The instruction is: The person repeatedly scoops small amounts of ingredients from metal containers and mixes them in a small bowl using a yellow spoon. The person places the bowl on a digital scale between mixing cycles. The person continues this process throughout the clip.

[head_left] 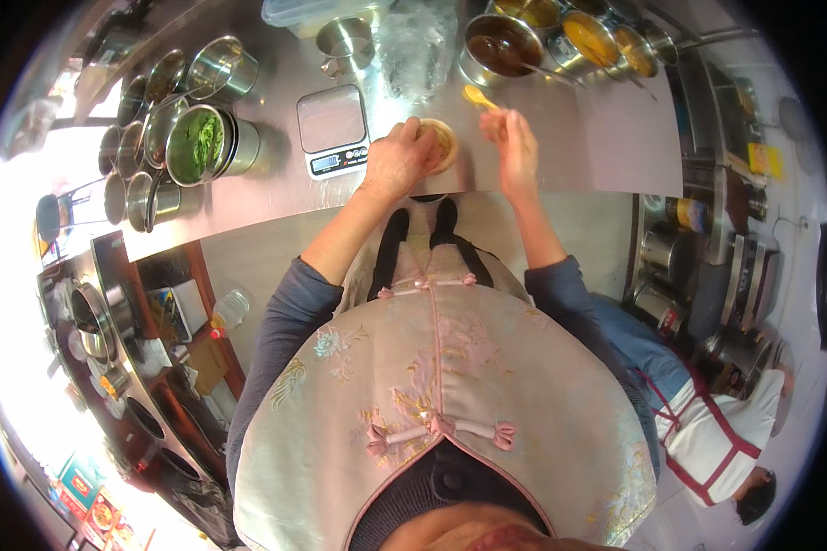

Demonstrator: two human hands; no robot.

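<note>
My left hand (403, 155) rests with curled fingers over the left side of a small round tub (446, 146) with a pale yellowish rim. The fingers cover part of the tub, and whether they grip it or something inside is hidden. Apart from it, on the right, my right hand (513, 148) holds a small yellow spoon (479, 98), its bowl pointing away from me. To the left of the tub lies a digital kitchen scale (331, 120) with nothing on its plate.
Metal pots holding chopped greens (209, 141) stand at left. A pot of dark brown sauce (502, 48) and one of orange sauce (588, 38) stand back right. A steel measuring jug (344, 43) and clear plastic bags (415, 52) lie behind. Another person (717, 420) is behind me, right.
</note>
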